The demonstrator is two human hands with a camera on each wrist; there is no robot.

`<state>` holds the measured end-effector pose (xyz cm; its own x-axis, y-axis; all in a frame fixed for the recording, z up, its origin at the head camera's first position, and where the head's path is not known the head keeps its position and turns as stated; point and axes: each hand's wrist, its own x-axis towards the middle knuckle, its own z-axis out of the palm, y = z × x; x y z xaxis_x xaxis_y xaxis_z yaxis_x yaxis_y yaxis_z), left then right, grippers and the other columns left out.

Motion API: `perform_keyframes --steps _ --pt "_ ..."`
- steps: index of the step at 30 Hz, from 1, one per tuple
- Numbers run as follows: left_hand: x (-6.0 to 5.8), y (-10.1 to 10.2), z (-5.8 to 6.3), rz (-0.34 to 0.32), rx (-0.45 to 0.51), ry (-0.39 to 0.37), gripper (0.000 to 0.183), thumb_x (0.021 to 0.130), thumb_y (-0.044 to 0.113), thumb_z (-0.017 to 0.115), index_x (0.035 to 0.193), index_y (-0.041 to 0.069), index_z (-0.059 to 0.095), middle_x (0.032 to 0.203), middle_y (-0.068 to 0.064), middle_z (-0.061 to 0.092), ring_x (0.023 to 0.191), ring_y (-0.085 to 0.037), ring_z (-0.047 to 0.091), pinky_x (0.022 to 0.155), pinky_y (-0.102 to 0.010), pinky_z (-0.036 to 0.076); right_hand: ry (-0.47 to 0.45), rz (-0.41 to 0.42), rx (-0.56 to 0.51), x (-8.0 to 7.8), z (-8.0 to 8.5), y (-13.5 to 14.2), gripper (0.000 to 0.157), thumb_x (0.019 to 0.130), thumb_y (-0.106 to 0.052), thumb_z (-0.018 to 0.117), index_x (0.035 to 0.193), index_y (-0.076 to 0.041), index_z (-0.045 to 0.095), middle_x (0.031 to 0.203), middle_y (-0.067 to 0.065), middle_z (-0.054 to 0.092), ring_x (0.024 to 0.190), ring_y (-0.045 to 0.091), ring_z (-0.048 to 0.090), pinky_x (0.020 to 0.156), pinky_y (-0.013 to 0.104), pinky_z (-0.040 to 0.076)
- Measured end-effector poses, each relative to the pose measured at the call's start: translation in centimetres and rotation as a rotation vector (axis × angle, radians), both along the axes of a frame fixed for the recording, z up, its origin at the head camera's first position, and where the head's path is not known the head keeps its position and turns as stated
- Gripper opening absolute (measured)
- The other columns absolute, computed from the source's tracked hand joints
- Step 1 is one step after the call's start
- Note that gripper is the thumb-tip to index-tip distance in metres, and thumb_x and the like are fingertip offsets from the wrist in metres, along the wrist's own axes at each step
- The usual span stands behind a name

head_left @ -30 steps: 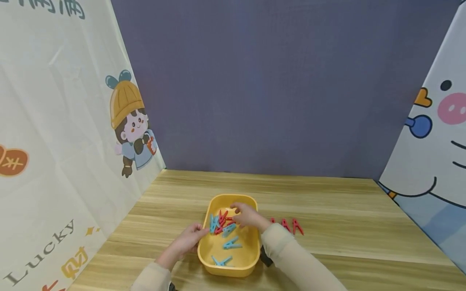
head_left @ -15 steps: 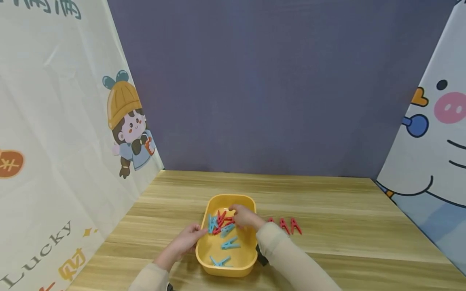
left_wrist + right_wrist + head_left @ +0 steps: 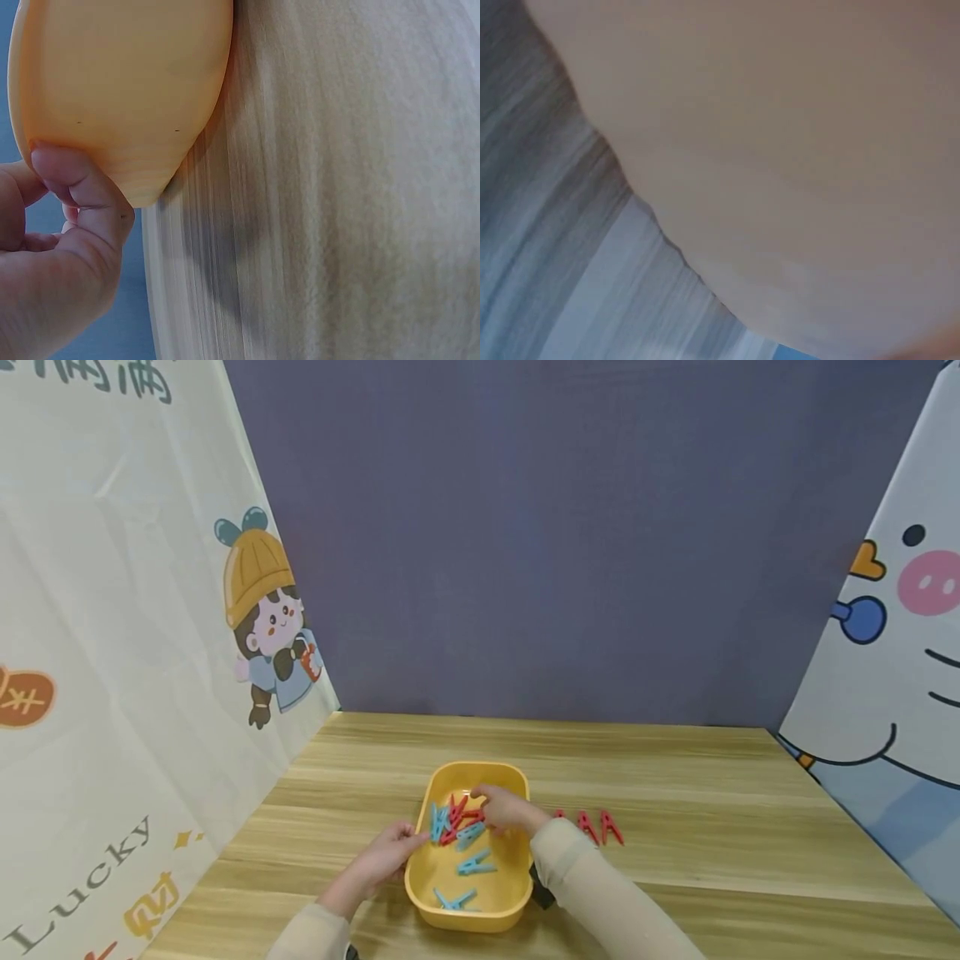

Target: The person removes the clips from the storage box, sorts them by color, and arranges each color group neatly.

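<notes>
A yellow plastic bin [image 3: 498, 881] holds red and blue clothespins. My left hand [image 3: 390, 852] grips the bin's left rim, thumb on the inside; the left wrist view shows its fingers [image 3: 82, 195] bent around the bin's edge [image 3: 161, 90]. My right hand [image 3: 510, 810] reaches over the right rim into the bin, with its fingertips at a red clothespin [image 3: 474, 815] in the cluster. I cannot tell whether they pinch it. Beside it lie a blue clothespin [image 3: 471, 835] and more red ones. Two blue clothespins [image 3: 476, 863] [image 3: 455, 900] lie nearer the front.
Several red clothespins [image 3: 611, 827] lie in a row on the wooden table [image 3: 712, 827], right of the bin, partly behind the right forearm. A dark cloth wall [image 3: 525, 543] stands behind, with printed sheets [image 3: 135, 610] at both sides. The bin's wall fills most of the right wrist view.
My right hand's fingers have drawn in slightly toward the red clothespin in the bin. My left hand keeps its hold on the rim, and the bin stays in place.
</notes>
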<state>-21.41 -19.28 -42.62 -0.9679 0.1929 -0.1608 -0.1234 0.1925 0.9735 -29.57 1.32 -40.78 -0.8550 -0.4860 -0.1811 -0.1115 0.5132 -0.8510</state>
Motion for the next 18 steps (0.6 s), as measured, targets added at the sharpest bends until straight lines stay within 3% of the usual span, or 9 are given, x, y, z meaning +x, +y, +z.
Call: perform_keyframes --steps 6,14,18 --pt "0.06 0.01 0.11 -0.005 0.007 0.002 0.023 0.095 0.022 0.05 0.094 0.0 0.042 0.081 -0.01 0.054 0.064 -0.014 0.053 0.054 -0.025 0.047 -0.022 -0.013 -0.023 -0.16 -0.28 -0.13 0.041 0.081 0.012 0.036 0.12 0.008 0.048 0.094 0.016 0.052 0.059 0.015 0.046 0.053 0.023 0.041" --pt "0.1 0.04 0.13 0.012 0.005 -0.004 0.024 0.095 0.022 0.05 0.093 0.0 0.041 0.087 -0.013 0.053 0.068 -0.016 0.056 0.056 -0.028 0.05 -0.006 0.027 -0.048 -0.47 -0.43 -0.03 0.031 0.089 0.008 0.037 0.115 0.009 0.053 0.087 0.014 0.05 0.057 0.016 0.042 0.056 0.025 0.045" --pt "0.1 0.07 0.17 0.008 0.009 -0.007 0.024 0.095 0.022 0.05 0.093 0.0 0.041 0.087 -0.013 0.053 0.068 -0.016 0.056 0.056 -0.027 0.05 0.025 0.016 -0.079 -0.38 -0.33 0.04 0.021 0.091 -0.001 0.044 0.101 0.008 0.06 0.077 0.01 0.054 0.06 0.016 0.048 0.063 0.033 0.051"
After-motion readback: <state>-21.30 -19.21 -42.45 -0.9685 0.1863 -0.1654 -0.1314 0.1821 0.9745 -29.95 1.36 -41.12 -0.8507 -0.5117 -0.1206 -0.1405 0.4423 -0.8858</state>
